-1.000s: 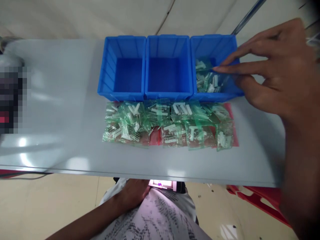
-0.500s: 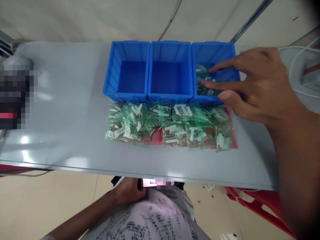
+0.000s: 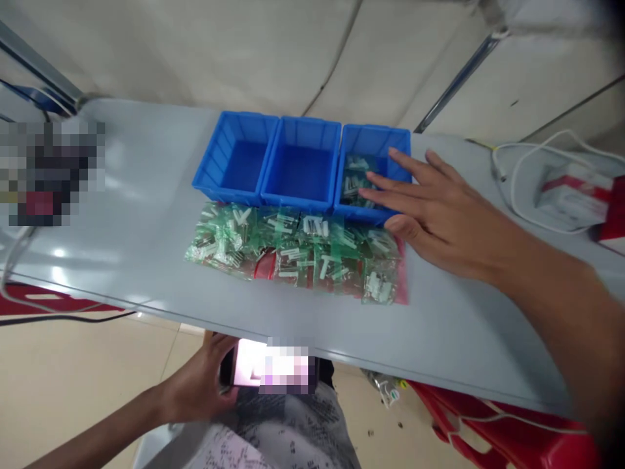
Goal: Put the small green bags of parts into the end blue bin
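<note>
Below the table edge, my left hand grips a phone sideways, its screen lit and partly blurred. My right hand hovers with fingers spread at the right blue bin, holding nothing. Inside that bin lie several small clear packets. The middle blue bin and left blue bin stand beside it in a row, with bare floors. In front of them, several green-tinted clear packets of white plugs and screws lie in two rows over something red.
The grey table meets a pale wall behind. White cable and a red-and-white box are at the right. Pixelated items stand at the left end. A red plastic stool is under the table at lower right.
The view has shifted, so the bins sit lower and further left. My right hand's fingers have spread out flatter over the right bin. The phone now shows more fully in my left hand.
</note>
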The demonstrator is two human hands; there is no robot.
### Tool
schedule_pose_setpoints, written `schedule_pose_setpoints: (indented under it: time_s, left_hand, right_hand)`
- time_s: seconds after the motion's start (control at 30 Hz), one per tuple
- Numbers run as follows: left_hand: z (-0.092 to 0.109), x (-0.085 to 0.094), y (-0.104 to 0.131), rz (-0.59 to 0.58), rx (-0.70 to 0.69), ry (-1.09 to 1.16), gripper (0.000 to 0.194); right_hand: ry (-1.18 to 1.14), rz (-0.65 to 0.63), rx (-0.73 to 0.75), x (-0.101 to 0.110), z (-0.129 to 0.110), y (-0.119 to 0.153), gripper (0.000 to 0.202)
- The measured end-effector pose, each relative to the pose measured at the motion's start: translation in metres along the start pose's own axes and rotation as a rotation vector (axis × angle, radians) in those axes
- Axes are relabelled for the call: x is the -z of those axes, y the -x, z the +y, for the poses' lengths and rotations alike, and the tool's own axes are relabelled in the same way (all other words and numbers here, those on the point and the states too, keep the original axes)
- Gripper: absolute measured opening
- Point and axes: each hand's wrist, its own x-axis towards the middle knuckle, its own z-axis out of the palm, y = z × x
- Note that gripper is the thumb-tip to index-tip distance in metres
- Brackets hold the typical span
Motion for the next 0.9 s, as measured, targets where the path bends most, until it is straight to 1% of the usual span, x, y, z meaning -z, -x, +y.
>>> schedule_pose_setpoints:
  time_s: [0.07, 0.13, 0.2, 0.27, 0.37, 0.4, 0.5, 0.53, 0.6, 0.67, 0.77, 0.9]
  left_hand:
    - [0.002, 0.006, 0.003, 0.036, -0.018, -0.006, 0.069]
    - [-0.001, 0.008, 0.003, 0.058, -0.019, -0.013, 0.068]
    - [-0.007, 0.005, 0.003, 0.062, -0.006, -0.021, 0.065]
    - [-0.013, -0.001, 0.002, 0.042, 0.012, -0.031, 0.063]
    - [-0.023, -0.012, 0.000, -0.031, 0.043, -0.055, 0.062]
    - [-0.027, -0.014, -0.002, -0.068, 0.053, -0.065, 0.059]
    - [-0.042, -0.019, -0.014, -0.216, 0.063, -0.087, 0.032]
    - [-0.047, -0.020, -0.020, -0.277, 0.051, -0.089, 0.027]
    - [-0.058, -0.022, -0.032, -0.391, 0.017, -0.092, 0.031]
    - [-0.067, -0.024, -0.041, -0.468, -0.010, -0.096, 0.035]
    - [-0.078, -0.025, -0.042, -0.510, -0.002, -0.127, 0.038]
    - [-0.087, -0.014, -0.031, -0.520, 0.041, -0.199, 0.035]
  right_hand:
    - [-0.001, 0.126, -0.030, -0.001, -0.005, -0.002, 0.053]
    - [-0.006, 0.289, -0.057, -0.003, -0.010, -0.003, 0.050]
    - [-0.015, 0.419, -0.044, -0.005, -0.013, -0.001, 0.047]
    - [-0.016, 0.515, -0.026, -0.006, -0.013, 0.002, 0.044]
    - [0.015, 0.550, -0.025, -0.008, -0.010, 0.007, 0.042]
    - [0.031, 0.550, -0.023, -0.008, -0.009, 0.007, 0.042]
    - [0.074, 0.593, 0.004, -0.010, -0.007, 0.006, 0.042]
    - [0.081, 0.614, 0.008, -0.011, -0.008, 0.005, 0.043]
    - [0.078, 0.638, -0.002, -0.013, -0.011, 0.001, 0.043]
    - [0.069, 0.637, -0.021, -0.014, -0.014, -0.004, 0.042]
    - [0.077, 0.626, -0.029, -0.016, -0.019, -0.008, 0.034]
    - [0.059, 0.612, -0.056, -0.015, -0.024, -0.010, 0.026]
